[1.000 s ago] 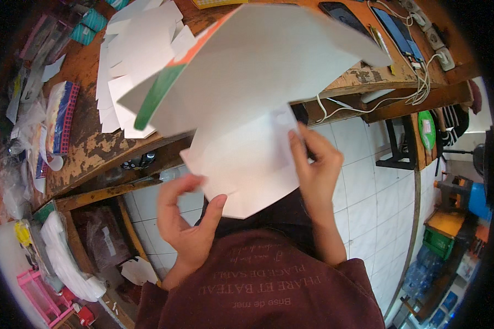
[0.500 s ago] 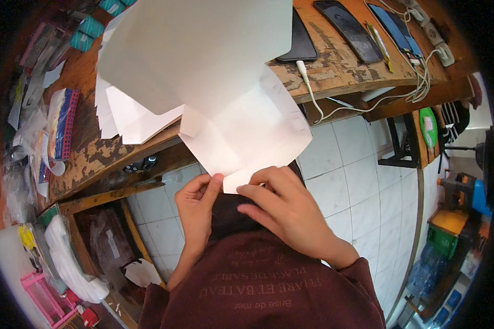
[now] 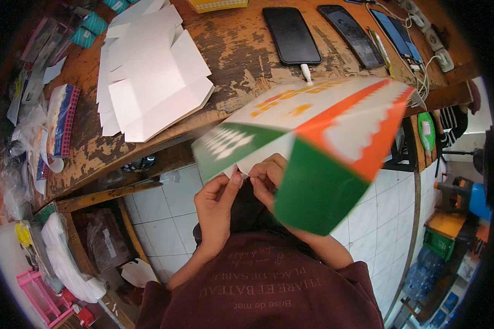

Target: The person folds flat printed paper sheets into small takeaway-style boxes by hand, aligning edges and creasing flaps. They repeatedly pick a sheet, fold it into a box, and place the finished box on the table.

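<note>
A part-folded cardboard food box, printed green, orange and white, is held in the air over my lap and blurs a little. My left hand pinches a small white flap on its near edge between thumb and fingers. Close beside it, my right hand grips the same edge with bent fingers. The green side panel hides part of my right hand and wrist. On the table to the left lies a stack of flat white box blanks.
The worn wooden table carries a black phone on a white cable, another dark phone, a blue phone and a power strip. Teal rolls and plastic-wrapped goods crowd the left side.
The box has turned from its plain white inside to its printed outside and swung right, uncovering the stack of blanks and the phone. Both hands have moved closer together.
</note>
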Available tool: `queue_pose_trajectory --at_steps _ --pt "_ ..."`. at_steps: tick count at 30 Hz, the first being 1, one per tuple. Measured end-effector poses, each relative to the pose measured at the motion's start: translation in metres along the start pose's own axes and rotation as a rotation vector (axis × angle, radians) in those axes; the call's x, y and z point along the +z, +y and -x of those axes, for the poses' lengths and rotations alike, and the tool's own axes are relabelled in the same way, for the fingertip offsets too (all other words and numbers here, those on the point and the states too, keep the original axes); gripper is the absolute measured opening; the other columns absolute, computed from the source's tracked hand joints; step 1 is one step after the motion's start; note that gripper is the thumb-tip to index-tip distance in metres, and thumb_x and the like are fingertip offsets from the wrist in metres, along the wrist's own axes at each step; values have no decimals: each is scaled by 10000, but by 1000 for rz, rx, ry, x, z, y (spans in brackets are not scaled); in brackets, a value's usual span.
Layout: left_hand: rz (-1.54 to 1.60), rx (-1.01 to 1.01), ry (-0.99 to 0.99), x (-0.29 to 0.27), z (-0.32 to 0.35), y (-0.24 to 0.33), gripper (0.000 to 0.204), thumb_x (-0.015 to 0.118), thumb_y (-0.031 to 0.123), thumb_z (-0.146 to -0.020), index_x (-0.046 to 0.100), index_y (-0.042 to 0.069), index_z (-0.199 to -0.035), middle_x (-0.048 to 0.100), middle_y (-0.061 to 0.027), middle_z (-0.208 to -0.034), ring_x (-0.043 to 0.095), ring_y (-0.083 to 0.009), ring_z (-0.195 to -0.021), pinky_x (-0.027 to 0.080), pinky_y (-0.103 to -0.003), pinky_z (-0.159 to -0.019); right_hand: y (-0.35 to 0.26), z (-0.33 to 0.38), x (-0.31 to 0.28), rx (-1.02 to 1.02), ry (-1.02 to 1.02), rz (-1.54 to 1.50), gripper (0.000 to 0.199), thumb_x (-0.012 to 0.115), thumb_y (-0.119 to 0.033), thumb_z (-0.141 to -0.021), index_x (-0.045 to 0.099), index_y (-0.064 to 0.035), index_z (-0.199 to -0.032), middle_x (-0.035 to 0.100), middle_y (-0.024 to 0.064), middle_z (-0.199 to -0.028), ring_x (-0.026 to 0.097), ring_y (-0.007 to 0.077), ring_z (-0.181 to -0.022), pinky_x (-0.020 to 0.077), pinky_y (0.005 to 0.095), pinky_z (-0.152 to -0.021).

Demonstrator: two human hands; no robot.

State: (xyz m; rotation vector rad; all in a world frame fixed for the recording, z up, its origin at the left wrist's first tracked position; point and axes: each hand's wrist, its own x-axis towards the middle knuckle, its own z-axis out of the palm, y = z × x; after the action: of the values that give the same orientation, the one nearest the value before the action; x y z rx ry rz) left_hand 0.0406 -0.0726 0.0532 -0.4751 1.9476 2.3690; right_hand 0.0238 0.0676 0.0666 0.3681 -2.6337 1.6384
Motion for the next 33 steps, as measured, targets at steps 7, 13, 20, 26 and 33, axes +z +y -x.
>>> queue_pose_trajectory --at_steps 7,13,20,26,33 --pt "-215 198 49 4 2 0 102 625 23 -836 649 -61 -888 570 -28 -842 502 -78 -771 395 -196 -721 35 18 3 -68 -52 89 266 671 -66 -767 619 -16 -1023 628 133 -1000 590 241 -966 451 353 -815" --pt "-98 139 157 5 3 -8 97 650 46 -828 661 -49 -818 562 -31 -740 515 -80 -739 402 -195 -685 50 21 17 -46 84 -143 251 632 -73 -818 606 -34 -1064 630 94 -993 584 192 -951 460 317 -795" --pt "-369 240 144 10 9 1 83 676 47 -805 668 -35 -808 595 -47 -740 536 -92 -698 414 -210 -644 23 15 5 352 -76 -590 91 594 -58 -868 569 -29 -950 540 -22 -841 497 34 -727 410 182 -608" --pt "-399 231 97 8 18 -5 89 677 49 -803 670 -39 -809 597 -52 -725 539 -92 -683 417 -209 -633 20 29 7 410 -58 -714 59 599 -30 -854 577 -17 -907 540 -13 -831 488 41 -708 403 188 -600" --pt "-219 4 65 -9 16 -21 144 643 88 -848 673 -53 -844 611 -35 -762 532 -70 -722 416 -202 -654 14 29 11 52 -35 -194 178 632 36 -782 635 3 -957 581 63 -881 578 130 -767 459 237 -664"
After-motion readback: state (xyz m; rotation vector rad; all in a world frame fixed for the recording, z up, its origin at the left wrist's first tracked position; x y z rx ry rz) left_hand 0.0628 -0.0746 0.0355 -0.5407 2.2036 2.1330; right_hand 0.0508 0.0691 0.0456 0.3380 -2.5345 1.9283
